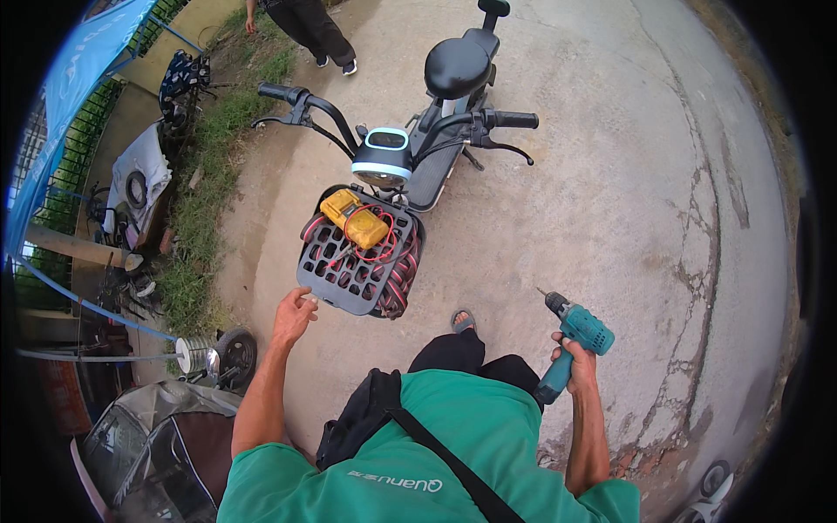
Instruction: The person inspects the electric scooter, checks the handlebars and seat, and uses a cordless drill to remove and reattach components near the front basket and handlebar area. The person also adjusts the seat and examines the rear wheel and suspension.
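In my right hand [576, 363] is a teal cordless drill [586, 329], gripped by its handle, its bit pointing up and left. My left hand [296, 314] is held out, fingers apart and nothing in them, close to the near left corner of a black plastic basket [355, 299]. That basket sits on the front of an electric scooter [382, 159]. On its slotted lid rests a yellow multimeter [354, 218] with red leads [382, 254] looped around it. Red and black striped material [399, 283] shows inside the basket.
A person in dark trousers [309, 30] stands at the far left of the scooter. Along the left are a grass strip [202, 196], a blue canopy [65, 70], a white bucket [193, 356], a loose wheel [236, 356] and a covered vehicle [166, 444]. Cracked concrete [645, 192] spreads to the right.
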A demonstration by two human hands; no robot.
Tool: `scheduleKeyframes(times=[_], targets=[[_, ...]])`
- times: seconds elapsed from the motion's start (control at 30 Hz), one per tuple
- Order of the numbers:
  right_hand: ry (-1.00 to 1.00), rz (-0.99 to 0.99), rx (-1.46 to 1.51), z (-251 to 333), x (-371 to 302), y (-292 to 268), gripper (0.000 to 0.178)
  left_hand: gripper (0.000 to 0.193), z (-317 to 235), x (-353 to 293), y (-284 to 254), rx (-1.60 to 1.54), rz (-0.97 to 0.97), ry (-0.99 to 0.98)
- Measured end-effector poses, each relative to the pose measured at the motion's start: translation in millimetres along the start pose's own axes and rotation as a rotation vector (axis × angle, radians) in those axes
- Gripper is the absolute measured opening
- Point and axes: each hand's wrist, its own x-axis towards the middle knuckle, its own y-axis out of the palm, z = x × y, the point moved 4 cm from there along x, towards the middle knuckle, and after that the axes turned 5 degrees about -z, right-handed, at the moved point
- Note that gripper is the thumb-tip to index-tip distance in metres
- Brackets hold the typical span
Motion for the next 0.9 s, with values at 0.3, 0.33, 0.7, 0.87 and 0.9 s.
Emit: scheduleKeyframes(times=[0.3, 0.33, 0.7, 0.87, 0.9], targets=[[0.085, 0.35, -0.132, 49.4, 85.3, 49.5, 0.034, 0.046, -109.5, 32.2, 91.0, -0.164, -0.047, 0.121], [0.103, 0.398, -0.152, 53.2, 99.3, 55.7, 0.035, 0.047, -108.5, 41.7, 97.1, -0.214, -0.076, 0.126], [0.032, 0.891, -0.304, 34.8, 325.0, 166.3, 0.037, 0.052, -201.5, 134.3, 159.8, 0.055, -0.791, 0.636], [-0.087, 1.041, -0.247, 5.4, 390.6, 227.7, 0.044, 0.054, -183.2, 166.5, 169.9, -0.075, -0.882, 0.751], [-0.112, 1.085, -0.258, -2.1, 400.9, 243.9, 0.045, 0.055, -183.0, 171.1, 170.1, -0.074, -0.902, 0.776]])
